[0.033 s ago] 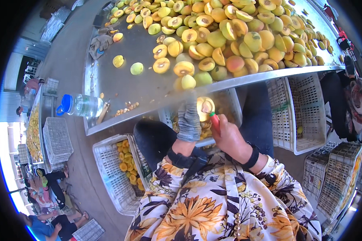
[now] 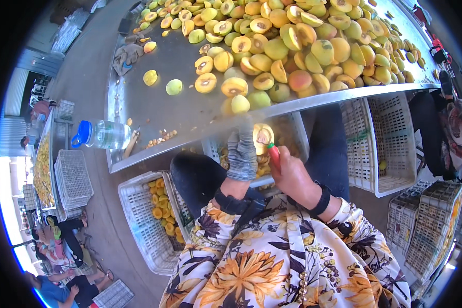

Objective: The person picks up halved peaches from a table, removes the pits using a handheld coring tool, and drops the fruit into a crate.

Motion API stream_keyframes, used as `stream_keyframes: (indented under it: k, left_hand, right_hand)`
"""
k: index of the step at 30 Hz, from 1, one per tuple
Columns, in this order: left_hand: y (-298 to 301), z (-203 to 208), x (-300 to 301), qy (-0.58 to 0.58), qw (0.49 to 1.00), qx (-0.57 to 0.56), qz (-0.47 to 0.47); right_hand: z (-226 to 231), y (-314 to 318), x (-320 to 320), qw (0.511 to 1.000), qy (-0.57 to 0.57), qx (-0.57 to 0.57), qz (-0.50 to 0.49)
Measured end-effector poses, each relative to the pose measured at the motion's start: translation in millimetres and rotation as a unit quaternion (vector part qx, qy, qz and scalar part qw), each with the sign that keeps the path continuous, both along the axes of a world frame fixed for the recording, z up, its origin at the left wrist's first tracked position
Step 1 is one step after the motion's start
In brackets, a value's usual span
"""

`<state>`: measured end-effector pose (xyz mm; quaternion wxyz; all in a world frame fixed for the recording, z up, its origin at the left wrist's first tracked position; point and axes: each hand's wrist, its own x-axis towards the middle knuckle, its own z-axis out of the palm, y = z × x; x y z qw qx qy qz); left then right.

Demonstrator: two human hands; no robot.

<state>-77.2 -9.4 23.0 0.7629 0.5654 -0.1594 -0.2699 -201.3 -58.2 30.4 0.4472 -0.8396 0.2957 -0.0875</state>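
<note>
Room to pass lies over the tabletop [image 2: 167, 114] between bottle [image 2: 108, 135] and fruit heap [image 2: 287, 51]; the near rim [image 2: 323, 100] and scattered pits [image 2: 162, 138] stand in the way.

Yel. fruit half [image 2: 262, 132], cut face showing, w/ red-handled, grn-collared tool [image 2: 275, 155] at lower R edge.

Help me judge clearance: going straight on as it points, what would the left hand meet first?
Probably the table's metal rim; depth is unclear, so the left hand might clear it and reach fruit beyond.
</note>
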Motion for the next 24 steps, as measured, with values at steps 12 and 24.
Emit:
stream_keyframes:
  k: [12,24]
  left_hand:
    - [4.5,-1.6,33.7,0.08,0.971,0.096,-0.206]
    - [15.7,-7.2,12.3,0.171,0.984,-0.043,-0.027]
  right_hand:
    - [-16.2,7.7,-2.5,0.994,-0.011,0.057,0.092]
    - [4.1,8.2,7.7,0.993,-0.018,0.098,0.07]
